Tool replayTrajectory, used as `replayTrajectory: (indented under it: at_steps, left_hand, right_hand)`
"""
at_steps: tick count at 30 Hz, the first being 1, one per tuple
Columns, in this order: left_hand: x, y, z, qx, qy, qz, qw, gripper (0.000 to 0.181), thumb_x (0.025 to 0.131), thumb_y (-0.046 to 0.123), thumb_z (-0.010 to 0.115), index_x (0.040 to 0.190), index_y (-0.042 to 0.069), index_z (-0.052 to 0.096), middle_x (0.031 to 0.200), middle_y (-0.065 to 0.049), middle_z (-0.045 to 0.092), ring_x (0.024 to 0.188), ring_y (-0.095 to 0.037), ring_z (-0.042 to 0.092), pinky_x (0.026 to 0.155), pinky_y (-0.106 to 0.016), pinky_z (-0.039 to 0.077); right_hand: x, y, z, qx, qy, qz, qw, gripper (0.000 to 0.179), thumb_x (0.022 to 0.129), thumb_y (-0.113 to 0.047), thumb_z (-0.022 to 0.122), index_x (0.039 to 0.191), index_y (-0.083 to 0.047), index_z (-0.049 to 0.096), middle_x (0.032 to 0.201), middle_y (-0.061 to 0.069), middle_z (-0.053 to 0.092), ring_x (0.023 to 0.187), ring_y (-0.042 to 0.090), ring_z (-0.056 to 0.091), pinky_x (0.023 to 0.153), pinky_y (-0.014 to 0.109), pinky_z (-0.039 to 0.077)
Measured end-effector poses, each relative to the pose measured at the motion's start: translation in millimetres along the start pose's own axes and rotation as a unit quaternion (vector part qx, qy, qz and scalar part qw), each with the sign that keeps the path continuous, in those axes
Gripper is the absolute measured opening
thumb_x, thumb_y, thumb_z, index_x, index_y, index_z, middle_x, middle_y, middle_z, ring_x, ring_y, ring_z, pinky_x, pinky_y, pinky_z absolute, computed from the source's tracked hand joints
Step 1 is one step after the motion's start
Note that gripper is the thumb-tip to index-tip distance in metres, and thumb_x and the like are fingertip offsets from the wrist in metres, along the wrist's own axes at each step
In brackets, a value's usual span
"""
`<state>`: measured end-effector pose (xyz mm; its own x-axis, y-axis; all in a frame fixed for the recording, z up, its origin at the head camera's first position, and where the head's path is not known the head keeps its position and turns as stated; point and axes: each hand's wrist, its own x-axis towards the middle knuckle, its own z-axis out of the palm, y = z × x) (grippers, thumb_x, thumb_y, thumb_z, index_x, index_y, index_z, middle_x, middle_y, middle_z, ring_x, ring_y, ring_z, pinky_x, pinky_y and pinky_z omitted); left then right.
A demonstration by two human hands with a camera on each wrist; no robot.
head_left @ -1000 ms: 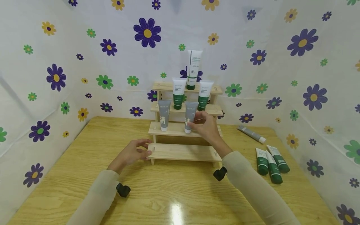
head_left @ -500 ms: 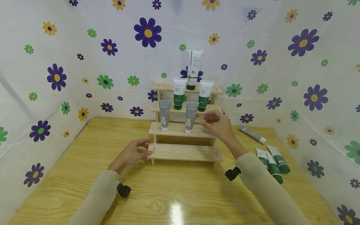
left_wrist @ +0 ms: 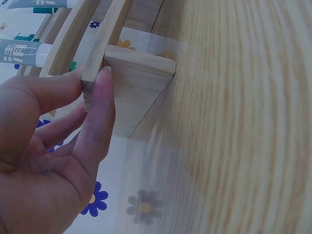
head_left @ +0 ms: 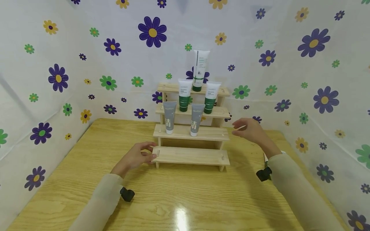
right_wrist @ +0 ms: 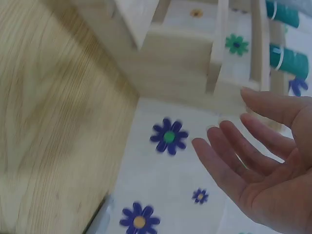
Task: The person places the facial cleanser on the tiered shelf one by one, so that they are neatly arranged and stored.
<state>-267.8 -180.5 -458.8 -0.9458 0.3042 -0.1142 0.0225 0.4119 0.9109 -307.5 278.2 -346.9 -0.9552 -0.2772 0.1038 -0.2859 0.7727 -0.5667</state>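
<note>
A stepped wooden display stand (head_left: 189, 156) with several shelves stands on the table. My left hand (head_left: 135, 159) pinches the left end of its lowest shelf between thumb and fingers, as the left wrist view shows. Two grey squeeze tubes, one left (head_left: 169, 117) and one right (head_left: 197, 119), stand upright on the shelf above that. Higher up are two white-and-green tubes (head_left: 185, 94), and a tall white tube (head_left: 200, 69) tops the stand. My right hand (head_left: 249, 130) hovers just right of the stand, fingers loosely bent and holding nothing.
At the table's right side, my right sleeve hides most of the lying white-and-green tubes (head_left: 266, 158). Part of a lying grey tube (right_wrist: 100, 217) shows low in the right wrist view. A flower-patterned cloth (head_left: 115, 80) bounds the back and sides.
My right hand has let go of the right grey tube, leaving it upright on the shelf, and has moved right past the stand. My left hand has stayed on the lowest shelf.
</note>
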Motion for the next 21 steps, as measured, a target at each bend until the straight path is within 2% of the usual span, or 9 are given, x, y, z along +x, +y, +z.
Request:
replayTrajectory:
  at_steps: [4,7,14,21]
  left_hand:
    - [-0.2,0.3,-1.3,0.002,-0.002,0.000,1.0000,0.050,0.099,0.013,0.070,0.146,0.006,0.052,0.131,-0.023,0.056,0.094,-0.020,0.071,0.083,-0.037,0.066]
    - [0.1,0.3,-1.8,0.003,-0.002,0.001,1.0000,0.050,0.099,0.012,0.069,0.146,0.006,0.052,0.132,-0.023,0.056,0.094,-0.020,0.071,0.083,-0.037,0.066]
    - [0.2,0.2,-1.2,-0.002,-0.005,-0.004,1.0000,0.051,0.100,0.013,0.069,0.147,0.006,0.051,0.133,-0.023,0.055,0.094,-0.019,0.070,0.084,-0.037,0.066]
    - [-0.7,0.7,-1.8,-0.003,-0.006,-0.002,1.0000,0.051,0.100,0.012,0.069,0.147,0.005,0.051,0.133,-0.024,0.055,0.095,-0.020,0.071,0.084,-0.038,0.066]
  right_hand:
    - [1.1,19.7,-8.7,-0.043,-0.024,0.013,0.9987,0.041,0.096,-0.017,0.073,0.126,0.009,0.064,0.123,0.032,0.067,0.109,0.047,0.069,0.090,0.054,0.062]
    - [3.6,33.0,-14.3,-0.072,-0.046,0.035,0.9958,0.042,0.094,-0.018,0.074,0.125,0.010,0.064,0.123,0.033,0.067,0.113,0.049,0.065,0.096,0.058,0.057]
    - [12.0,63.3,-26.5,-0.135,-0.099,0.071,0.9833,0.047,0.094,-0.019,0.072,0.126,0.013,0.062,0.125,0.035,0.065,0.117,0.052,0.061,0.102,0.063,0.052]
    - [14.6,93.1,-35.3,-0.142,-0.111,0.107,0.9778,0.045,0.092,-0.015,0.071,0.124,0.016,0.062,0.126,0.039,0.062,0.117,0.056,0.058,0.103,0.065,0.050]
